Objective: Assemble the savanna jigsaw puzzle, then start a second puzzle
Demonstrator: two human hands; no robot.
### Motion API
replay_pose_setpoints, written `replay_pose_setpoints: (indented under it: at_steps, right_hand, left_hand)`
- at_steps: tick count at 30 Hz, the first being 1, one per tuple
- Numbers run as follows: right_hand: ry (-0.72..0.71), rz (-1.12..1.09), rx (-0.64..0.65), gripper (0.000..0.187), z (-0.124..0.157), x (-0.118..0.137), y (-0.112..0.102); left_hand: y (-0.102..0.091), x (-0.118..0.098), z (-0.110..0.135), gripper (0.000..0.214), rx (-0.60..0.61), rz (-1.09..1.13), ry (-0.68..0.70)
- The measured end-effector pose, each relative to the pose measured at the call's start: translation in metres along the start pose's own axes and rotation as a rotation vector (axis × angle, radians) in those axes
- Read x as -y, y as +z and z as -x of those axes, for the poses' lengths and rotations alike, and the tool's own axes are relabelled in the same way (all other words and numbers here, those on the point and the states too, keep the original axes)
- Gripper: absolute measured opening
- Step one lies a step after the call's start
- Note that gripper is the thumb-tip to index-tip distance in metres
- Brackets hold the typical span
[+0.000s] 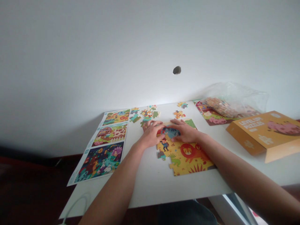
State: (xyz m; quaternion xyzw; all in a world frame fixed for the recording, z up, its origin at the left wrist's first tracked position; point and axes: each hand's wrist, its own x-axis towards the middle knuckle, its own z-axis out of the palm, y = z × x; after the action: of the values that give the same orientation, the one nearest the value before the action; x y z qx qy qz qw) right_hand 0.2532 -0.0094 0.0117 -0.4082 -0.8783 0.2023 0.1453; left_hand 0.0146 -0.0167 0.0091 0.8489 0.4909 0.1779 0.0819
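Note:
A partly joined jigsaw puzzle (180,153) lies on the white table, showing a red lion, a small figure and an elephant on yellow ground. My left hand (151,132) is at its upper left edge, thumb and index finger bent around a puzzle piece (159,132) there. Over the upper middle rests my right hand (186,131), its thumb and index finger apart on either side of the blue-grey elephant. Fingers cover part of the puzzle's top. A loose-looking piece (161,154) juts out at the left side, and I cannot tell whether it is joined.
Several loose pieces (135,118) lie beyond my left hand, with another group (179,114) farther right. A printed picture sheet (99,145) is at the left. An orange puzzle box (260,131) and a clear bag of pieces (221,106) occupy the right. The wall borders the table's back.

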Motion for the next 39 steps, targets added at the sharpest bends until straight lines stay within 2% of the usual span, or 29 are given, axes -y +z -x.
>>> replay_pose_setpoints:
  at_steps: [8, 11, 13, 16, 19, 21, 24, 32, 39]
  right_hand:
    - [-0.043, 0.019, -0.055, 0.069, 0.000, -0.007, 0.005]
    - [-0.045, 0.030, -0.058, 0.067, 0.001, -0.006, 0.005]
    - [-0.044, 0.033, -0.060, 0.067, 0.001, -0.005, 0.004]
    - [-0.044, 0.031, -0.061, 0.066, 0.001, -0.004, 0.004]
    - [-0.049, 0.034, -0.060, 0.065, 0.001, -0.004, 0.004]
    - [-0.048, 0.039, -0.058, 0.065, 0.001, -0.005, 0.004]
    - [-0.047, 0.045, -0.053, 0.066, 0.001, -0.005, 0.004]
    - [-0.041, 0.037, -0.056, 0.066, 0.002, -0.003, 0.003]
    - [-0.042, 0.036, -0.063, 0.066, 0.002, -0.004, 0.004]
  left_hand:
    - [0.001, 0.001, 0.000, 0.038, 0.006, -0.003, 0.002]
    - [0.001, 0.001, -0.001, 0.047, -0.048, 0.006, -0.012]
    - [0.001, 0.002, -0.002, 0.053, -0.168, -0.012, -0.114]
    - [0.001, 0.009, -0.004, 0.055, -0.363, -0.094, -0.419]
    - [0.001, 0.019, -0.006, 0.057, -0.384, -0.169, -0.672]
    - [0.001, 0.024, -0.007, 0.058, -0.339, -0.182, -0.739]
    - [0.002, 0.028, -0.009, 0.054, -0.306, -0.177, -0.746]
    - [0.005, 0.035, -0.008, 0.045, -0.346, -0.140, -0.688]
    - [0.003, 0.031, -0.010, 0.040, -0.345, -0.158, -0.682]
